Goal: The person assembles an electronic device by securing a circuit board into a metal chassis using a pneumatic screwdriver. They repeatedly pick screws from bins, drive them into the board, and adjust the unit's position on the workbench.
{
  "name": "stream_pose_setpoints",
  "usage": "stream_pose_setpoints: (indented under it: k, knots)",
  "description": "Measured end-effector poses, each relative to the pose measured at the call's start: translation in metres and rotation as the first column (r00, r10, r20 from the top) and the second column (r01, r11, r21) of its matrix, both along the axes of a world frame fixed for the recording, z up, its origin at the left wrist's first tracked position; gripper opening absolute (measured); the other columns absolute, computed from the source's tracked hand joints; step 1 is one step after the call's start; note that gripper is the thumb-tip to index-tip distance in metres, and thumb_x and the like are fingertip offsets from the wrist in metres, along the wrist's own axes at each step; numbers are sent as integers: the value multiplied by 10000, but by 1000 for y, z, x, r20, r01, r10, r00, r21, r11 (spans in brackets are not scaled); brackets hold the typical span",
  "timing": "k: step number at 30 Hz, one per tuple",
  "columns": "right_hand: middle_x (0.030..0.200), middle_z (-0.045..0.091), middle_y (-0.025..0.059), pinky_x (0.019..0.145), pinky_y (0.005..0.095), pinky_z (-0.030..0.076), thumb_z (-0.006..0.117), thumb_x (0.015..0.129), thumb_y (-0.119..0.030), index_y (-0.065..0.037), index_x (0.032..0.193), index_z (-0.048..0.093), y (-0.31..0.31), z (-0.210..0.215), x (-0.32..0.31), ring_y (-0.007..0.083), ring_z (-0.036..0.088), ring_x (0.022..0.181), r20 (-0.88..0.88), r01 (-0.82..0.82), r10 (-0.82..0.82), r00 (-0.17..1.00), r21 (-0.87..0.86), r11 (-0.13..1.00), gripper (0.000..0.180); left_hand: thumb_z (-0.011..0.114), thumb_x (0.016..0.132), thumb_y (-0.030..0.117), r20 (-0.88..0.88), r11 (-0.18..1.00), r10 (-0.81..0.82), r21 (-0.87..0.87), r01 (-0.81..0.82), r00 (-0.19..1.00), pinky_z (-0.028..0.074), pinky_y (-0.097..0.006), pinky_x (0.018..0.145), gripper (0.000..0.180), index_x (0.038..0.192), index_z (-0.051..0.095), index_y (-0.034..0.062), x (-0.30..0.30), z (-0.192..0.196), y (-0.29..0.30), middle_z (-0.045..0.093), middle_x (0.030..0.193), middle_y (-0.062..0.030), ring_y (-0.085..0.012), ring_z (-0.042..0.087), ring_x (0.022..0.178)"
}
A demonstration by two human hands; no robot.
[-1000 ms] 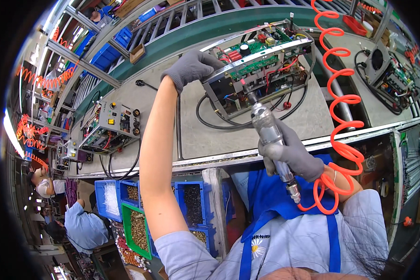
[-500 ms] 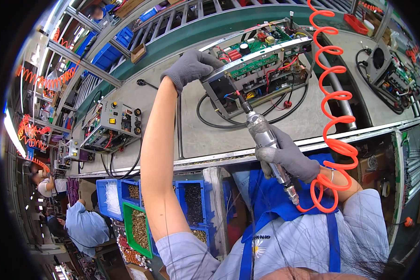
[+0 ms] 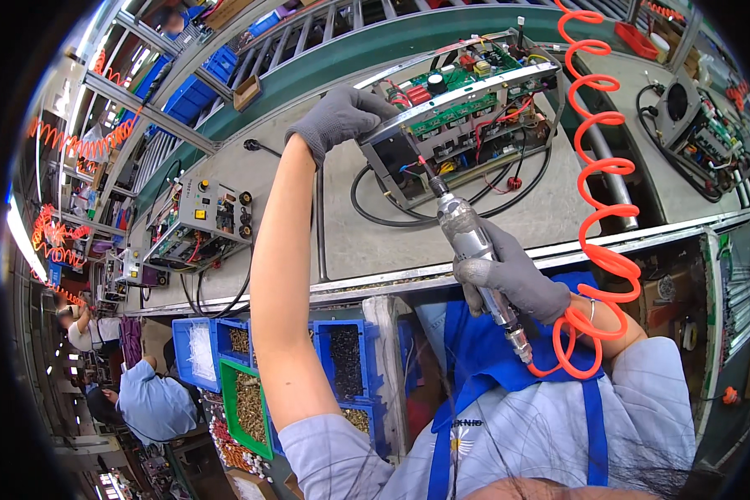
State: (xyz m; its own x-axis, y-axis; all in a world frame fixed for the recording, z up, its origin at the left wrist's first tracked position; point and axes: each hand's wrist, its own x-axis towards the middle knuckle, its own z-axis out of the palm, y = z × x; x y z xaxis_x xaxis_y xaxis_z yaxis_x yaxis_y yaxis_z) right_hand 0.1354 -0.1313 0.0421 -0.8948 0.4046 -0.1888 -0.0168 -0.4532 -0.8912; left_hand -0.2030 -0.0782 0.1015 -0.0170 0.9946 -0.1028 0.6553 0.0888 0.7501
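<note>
My left hand (image 3: 342, 121), in a grey glove, is closed on the left end of the top metal rail of an open machine chassis (image 3: 442, 105). The chassis stands on the bench with green circuit boards, wires and a dark end panel (image 3: 393, 160) exposed. In my right hand (image 3: 517, 273), also gloved, is a silver pneumatic screwdriver (image 3: 467, 233), its fingers wrapped round the body. Its bit points up and left at the chassis, near the dark panel; whether it touches a screw is too small to tell. An orange coiled air hose (image 3: 606, 175) joins its rear end.
A black cable (image 3: 373, 219) loops round the chassis. Other open units stand on the left (image 3: 200, 218) and right (image 3: 702, 125). Below the bench edge are blue bins (image 3: 346, 358) and a green bin (image 3: 248, 408) of small parts. A roller conveyor (image 3: 308, 35) runs behind. People sit at left.
The screwdriver and my right hand have shifted slightly up and left. The upper coils of the hose have swung a little to the right. My left hand stays on the chassis.
</note>
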Motion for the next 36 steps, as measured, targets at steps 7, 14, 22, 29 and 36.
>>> stream_pose_setpoints:
  k: [7, 14, 22, 29, 36]
  knots:
    - [807, 563, 72, 473, 292, 513, 685, 809, -222, 2, 1379, 337, -1, 4, 3, 152, 610, 543, 17, -10, 10, 1000, -14, 1000, 704, 629, 733, 34, -42, 999, -19, -32, 17, 999, 537, -292, 805, 379, 1095, 743, 44, 0, 3, 1, 727, 978, -64, -137, 651, 844]
    - [800, 563, 73, 481, 293, 521, 669, 796, -234, -6, 1289, 383, -1, -3, 0, 148, 598, 538, 7, -2, 2, 1000, -61, 998, 614, 610, 728, 7, 45, 999, 6, -34, -5, 999, 521, -268, 735, 380, 1078, 752, 49, 0, 2, -2, 729, 916, -57, -116, 622, 778]
    - [786, 554, 70, 471, 291, 513, 669, 797, -244, -9, 1270, 392, -1, -1, 0, 146, 598, 537, -13, 2, -3, 1000, -47, 999, 597, 646, 746, 45, 18, 999, -31, -38, 31, 999, 541, -293, 788, 371, 1105, 736, 33, -4, 2, -1, 723, 983, -66, -136, 646, 830]
    - [859, 535, 49, 505, 291, 494, 643, 873, -444, -34, 1315, 400, -9, -6, -1, 107, 545, 554, -72, -22, 10, 997, -173, 985, 650, 618, 758, 33, -7, 999, -6, -38, 6, 1000, 540, -281, 771, 381, 1123, 726, 23, -2, 3, -4, 722, 972, -56, -117, 639, 812]
    - [881, 533, 49, 522, 302, 492, 512, 959, -515, -76, 1218, 449, -15, -4, -6, 100, 517, 575, -280, -111, -43, 959, -513, 851, 514, 602, 762, 18, -33, 999, -31, -34, 30, 999, 532, -278, 776, 382, 1124, 724, 17, -3, 4, -2, 718, 990, -46, -116, 638, 836]
